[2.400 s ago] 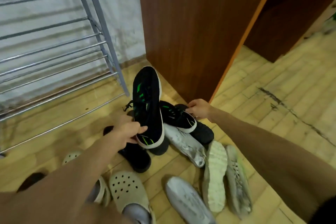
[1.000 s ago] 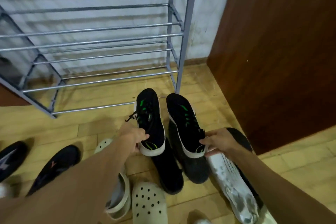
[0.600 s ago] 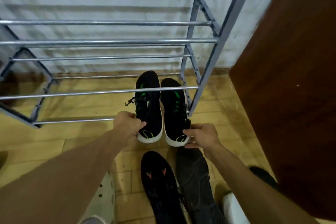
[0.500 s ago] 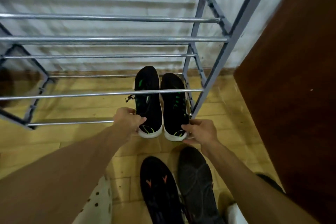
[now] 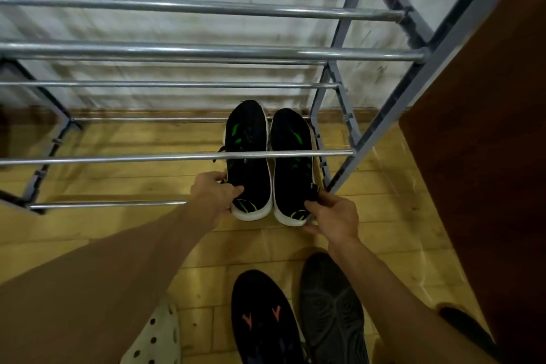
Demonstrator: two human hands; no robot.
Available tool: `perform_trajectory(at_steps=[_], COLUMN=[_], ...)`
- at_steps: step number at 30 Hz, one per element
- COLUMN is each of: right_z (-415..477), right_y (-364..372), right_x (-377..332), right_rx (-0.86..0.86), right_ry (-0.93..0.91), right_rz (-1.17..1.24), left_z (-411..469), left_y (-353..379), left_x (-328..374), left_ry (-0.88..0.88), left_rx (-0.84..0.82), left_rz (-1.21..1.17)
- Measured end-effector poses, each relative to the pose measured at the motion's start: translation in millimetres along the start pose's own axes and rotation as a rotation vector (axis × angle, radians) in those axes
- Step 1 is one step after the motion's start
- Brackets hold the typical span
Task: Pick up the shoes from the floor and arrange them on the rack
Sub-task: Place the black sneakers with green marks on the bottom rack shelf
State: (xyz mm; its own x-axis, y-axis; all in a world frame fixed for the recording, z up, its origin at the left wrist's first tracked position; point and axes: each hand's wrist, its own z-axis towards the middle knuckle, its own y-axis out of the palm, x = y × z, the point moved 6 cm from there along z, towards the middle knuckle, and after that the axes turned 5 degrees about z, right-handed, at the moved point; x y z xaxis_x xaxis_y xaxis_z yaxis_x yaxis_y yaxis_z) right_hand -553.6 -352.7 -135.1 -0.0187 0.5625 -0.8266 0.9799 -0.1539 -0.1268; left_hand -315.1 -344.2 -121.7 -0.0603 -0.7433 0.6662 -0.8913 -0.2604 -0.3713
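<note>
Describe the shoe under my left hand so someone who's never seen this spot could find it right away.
Start at the grey metal shoe rack against the white wall and go to its lowest tier at the right end, where two black sneakers sit side by side. Yours is the left sneaker, with the left hand on its heel. It has a bright green patch near the toe and its neighbour only thin green lines.

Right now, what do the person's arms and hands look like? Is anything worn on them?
Both forearms are bare, with no sleeve visible. The left hand and the right hand wear no glove, and no ring, watch or bracelet is visible on either.
</note>
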Motion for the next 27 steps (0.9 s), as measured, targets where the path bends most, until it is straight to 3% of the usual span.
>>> perform_trajectory(at_steps=[10, 17, 27], right_z=[-5, -55, -162], right_y=[-2, -28, -93], right_x=[0, 17, 38], right_rx=[0.043, -0.032, -0.173], right_ry=[0.048, 0.102, 0.023], right_rz=[-0.005, -0.270, -0.647], left_z=[-28, -90, -209], left_y=[0, -9, 4], left_x=[-4, -11, -55], left_ry=[0.022, 0.078, 0.174], left_rx=[-0.052, -0.185, -0.376], left_rz=[0.075, 0.235, 0.500])
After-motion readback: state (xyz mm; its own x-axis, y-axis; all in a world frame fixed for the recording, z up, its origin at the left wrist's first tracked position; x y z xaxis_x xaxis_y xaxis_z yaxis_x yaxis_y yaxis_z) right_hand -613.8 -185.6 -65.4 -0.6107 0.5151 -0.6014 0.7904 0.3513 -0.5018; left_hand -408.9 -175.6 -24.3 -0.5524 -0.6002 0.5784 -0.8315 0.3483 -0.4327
